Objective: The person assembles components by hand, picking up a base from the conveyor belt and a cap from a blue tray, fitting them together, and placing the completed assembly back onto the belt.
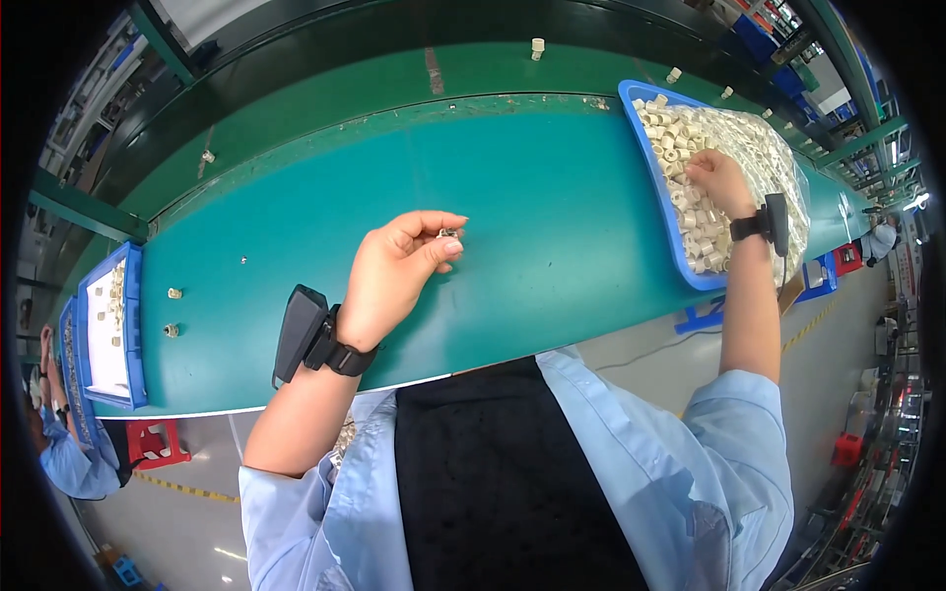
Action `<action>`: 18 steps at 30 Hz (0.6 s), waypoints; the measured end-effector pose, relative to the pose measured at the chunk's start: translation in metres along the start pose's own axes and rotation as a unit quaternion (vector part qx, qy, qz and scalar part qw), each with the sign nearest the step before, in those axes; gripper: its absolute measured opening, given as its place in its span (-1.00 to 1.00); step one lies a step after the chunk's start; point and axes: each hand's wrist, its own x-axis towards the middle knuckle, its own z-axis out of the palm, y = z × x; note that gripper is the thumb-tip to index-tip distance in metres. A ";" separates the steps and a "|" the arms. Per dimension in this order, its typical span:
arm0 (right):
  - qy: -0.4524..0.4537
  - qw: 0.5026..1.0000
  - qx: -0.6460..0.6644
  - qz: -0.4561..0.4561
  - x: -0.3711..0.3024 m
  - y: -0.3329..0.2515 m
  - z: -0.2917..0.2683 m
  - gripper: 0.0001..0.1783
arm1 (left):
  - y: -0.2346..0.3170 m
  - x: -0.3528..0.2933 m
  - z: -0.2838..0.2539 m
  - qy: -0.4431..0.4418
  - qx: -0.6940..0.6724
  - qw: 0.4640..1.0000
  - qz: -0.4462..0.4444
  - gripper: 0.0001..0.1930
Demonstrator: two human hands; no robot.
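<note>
In the blue tray at left, some small pieces had been gathered; beside it, two fittings were left loose on the green bench. A metallic part was pinched in the left hand. At right, many cream sleeves remained unused in the crate, where the right hand's fingers were curled; any grip could not be told.

Bright — edges bowed, corners black

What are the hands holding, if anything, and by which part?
Left hand: a small metallic piece, pinched at the fingertips; which part is too small to tell. Right hand, at the cream pieces: cannot tell whether it holds any.
</note>
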 end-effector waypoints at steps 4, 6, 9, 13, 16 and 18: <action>0.063 0.998 0.014 0.011 0.007 0.014 0.011 -0.74 | -0.003 -0.009 -0.002 0.021 0.019 0.999 0.021 -0.75; 0.096 0.995 -0.024 -0.033 0.012 0.023 0.017 -0.75 | -0.003 -0.010 -0.004 0.021 0.010 1.000 0.013 -0.74; 0.120 0.990 -0.052 -0.046 0.011 0.036 0.010 -0.74 | -0.004 -0.012 -0.006 0.023 -0.006 1.000 -0.003 -0.73; 0.176 0.983 -0.035 -0.030 -0.004 -0.001 0.000 -0.74 | -0.001 -0.018 -0.005 0.043 -0.004 0.999 0.008 -0.74; 0.083 0.950 0.277 -0.117 -0.041 -0.059 -0.002 -0.79 | 0.005 -0.020 -0.002 0.036 -0.091 0.995 0.002 -0.76; 0.004 0.917 0.356 -0.180 -0.076 -0.114 0.010 -0.80 | 0.008 -0.024 0.002 0.041 -0.095 0.994 0.017 -0.76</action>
